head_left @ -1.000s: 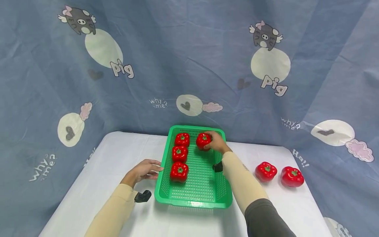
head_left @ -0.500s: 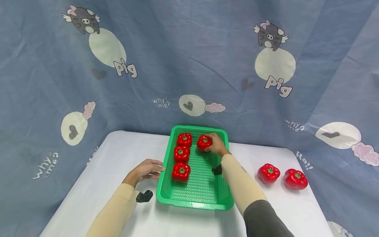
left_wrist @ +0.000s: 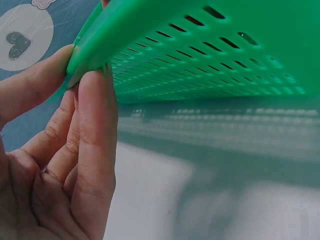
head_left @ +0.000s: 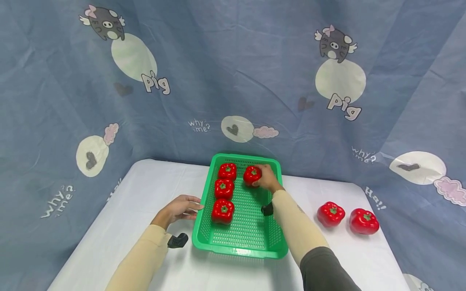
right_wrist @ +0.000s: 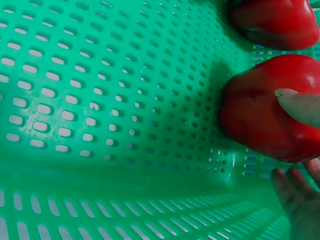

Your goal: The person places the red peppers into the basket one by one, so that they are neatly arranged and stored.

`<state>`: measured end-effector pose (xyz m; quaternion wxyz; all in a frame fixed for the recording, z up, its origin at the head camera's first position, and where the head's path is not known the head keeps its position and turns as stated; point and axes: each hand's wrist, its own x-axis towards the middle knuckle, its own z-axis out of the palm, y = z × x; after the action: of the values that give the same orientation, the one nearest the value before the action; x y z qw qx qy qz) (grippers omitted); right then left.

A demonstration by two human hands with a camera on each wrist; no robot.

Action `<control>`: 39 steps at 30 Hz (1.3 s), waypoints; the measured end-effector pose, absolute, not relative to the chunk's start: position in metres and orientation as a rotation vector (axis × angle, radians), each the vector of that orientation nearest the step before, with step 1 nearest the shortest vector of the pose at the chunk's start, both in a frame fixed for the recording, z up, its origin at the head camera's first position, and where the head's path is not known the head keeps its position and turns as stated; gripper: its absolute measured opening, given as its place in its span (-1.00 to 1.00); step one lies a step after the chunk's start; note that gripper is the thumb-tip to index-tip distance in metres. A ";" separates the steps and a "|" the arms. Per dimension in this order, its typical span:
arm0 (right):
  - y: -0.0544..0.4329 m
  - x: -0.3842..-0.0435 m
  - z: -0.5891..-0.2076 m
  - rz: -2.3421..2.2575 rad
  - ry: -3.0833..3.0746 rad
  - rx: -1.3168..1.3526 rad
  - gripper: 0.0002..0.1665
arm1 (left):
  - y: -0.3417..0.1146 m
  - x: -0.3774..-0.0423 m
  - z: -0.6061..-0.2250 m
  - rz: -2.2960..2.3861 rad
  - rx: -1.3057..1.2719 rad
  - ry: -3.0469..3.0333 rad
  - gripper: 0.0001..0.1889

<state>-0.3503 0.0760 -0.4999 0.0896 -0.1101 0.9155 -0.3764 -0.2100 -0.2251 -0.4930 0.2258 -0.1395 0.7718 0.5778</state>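
A green perforated plastic basket point(head_left: 240, 251) stands on the white table. My left hand point(head_left: 181, 209) pinches its left rim, thumb on one side and fingers on the other, as the left wrist view shows. Inside the basket, toward the back right, my right hand point(head_left: 268, 178) grips a red bell pepper point(head_left: 251, 175). In the right wrist view the thumb point(right_wrist: 300, 106) presses on that pepper's side. Three more red bell peppers line the basket's left side: a back one point(head_left: 227, 171), a middle one point(head_left: 223, 188) and a front one point(head_left: 222, 211).
Two red bell peppers lie on the table right of the basket, a nearer one point(head_left: 330, 214) and one farther right point(head_left: 364, 221). A blue printed cloth point(head_left: 204, 81) hangs behind the white table point(head_left: 164, 178), close past the basket's back rim.
The head view has shifted slightly, so everything appears a little farther right. Both hands keep their holds, and the bell peppers and basket stay nearly in place.
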 end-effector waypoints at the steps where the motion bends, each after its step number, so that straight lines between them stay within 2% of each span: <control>1: 0.076 -0.350 -0.499 -1.115 2.722 -0.324 -0.09 | -0.225 -0.210 -0.493 1.593 -0.383 2.129 -0.56; 8: 0.077 -0.347 -0.489 -1.137 2.702 -0.327 0.00 | -0.224 -0.210 -0.495 1.595 -0.389 2.136 -0.58; 24: 0.111 -0.320 -0.464 -1.378 2.509 -0.362 0.06 | -0.224 -0.212 -0.495 1.574 -0.353 2.130 -0.54; 39: 0.147 -0.284 -0.462 -1.558 2.462 -0.463 -0.11 | -0.226 -0.212 -0.496 1.589 -0.341 2.097 -0.51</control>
<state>-0.2837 0.1468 -0.4619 0.0957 -0.1563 0.8307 -0.5257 -0.2118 -0.2261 -0.4955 0.2420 -0.1246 0.7670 0.5811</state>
